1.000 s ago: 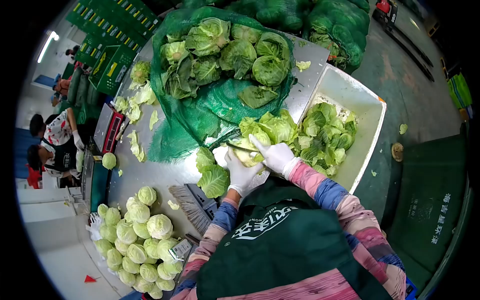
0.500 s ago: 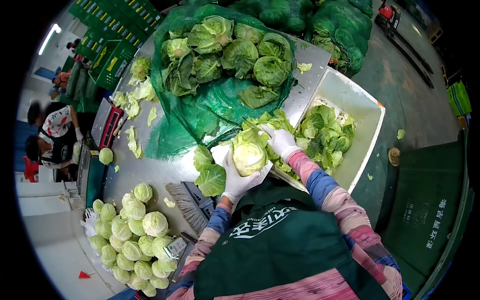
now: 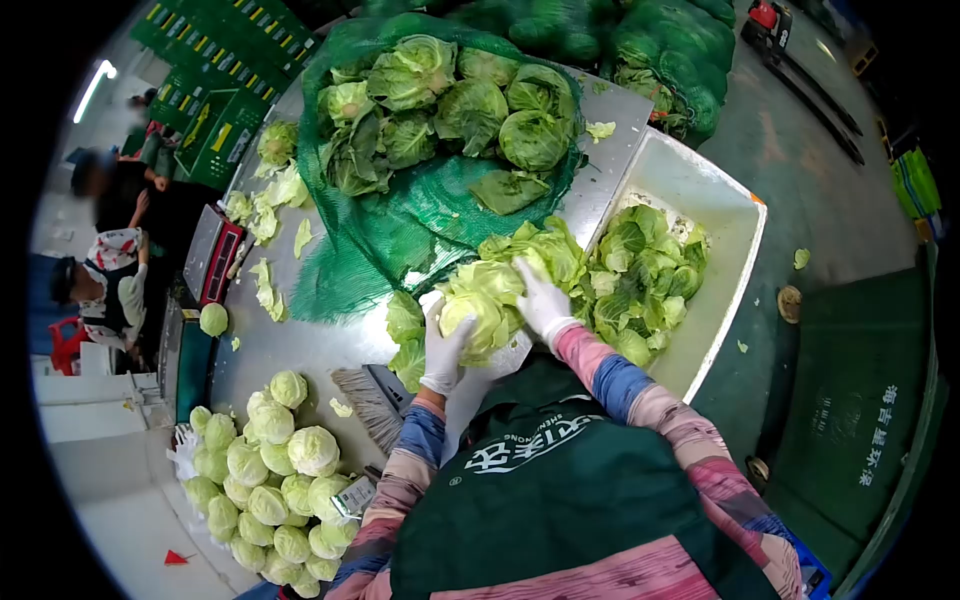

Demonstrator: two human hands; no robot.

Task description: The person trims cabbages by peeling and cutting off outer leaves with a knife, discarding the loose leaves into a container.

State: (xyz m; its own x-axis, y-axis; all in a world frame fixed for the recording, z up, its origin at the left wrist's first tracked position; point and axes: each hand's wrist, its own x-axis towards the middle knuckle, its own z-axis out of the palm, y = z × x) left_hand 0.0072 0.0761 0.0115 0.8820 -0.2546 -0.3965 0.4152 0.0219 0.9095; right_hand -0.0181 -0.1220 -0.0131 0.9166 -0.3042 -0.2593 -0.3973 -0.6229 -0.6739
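Note:
A pale green cabbage (image 3: 474, 322) with loosened outer leaves is between my two white-gloved hands, above the metal table. My left hand (image 3: 445, 345) is wrapped around its left side, thumb toward the front. At its upper right, my right hand (image 3: 545, 305) grips the cabbage by its leaves; the fingertips are partly hidden among them. Loose leaves (image 3: 550, 252) lie just beyond, beside a white bin (image 3: 735, 285) holding many torn leaves. Darker green leaves (image 3: 405, 335) rest left of my left hand.
A green mesh bag (image 3: 350, 265) with untrimmed cabbages lies on the metal table (image 3: 270, 340). Trimmed cabbages (image 3: 267, 465) are piled at lower left, near a brush (image 3: 368, 405). A red-fronted scale (image 3: 220, 262) stands at left. Two people are beyond it.
The cabbage has turned and tilted between my hands, with more leaf covering it. My right hand has come lower and closer to it; my left hand has shifted slightly left.

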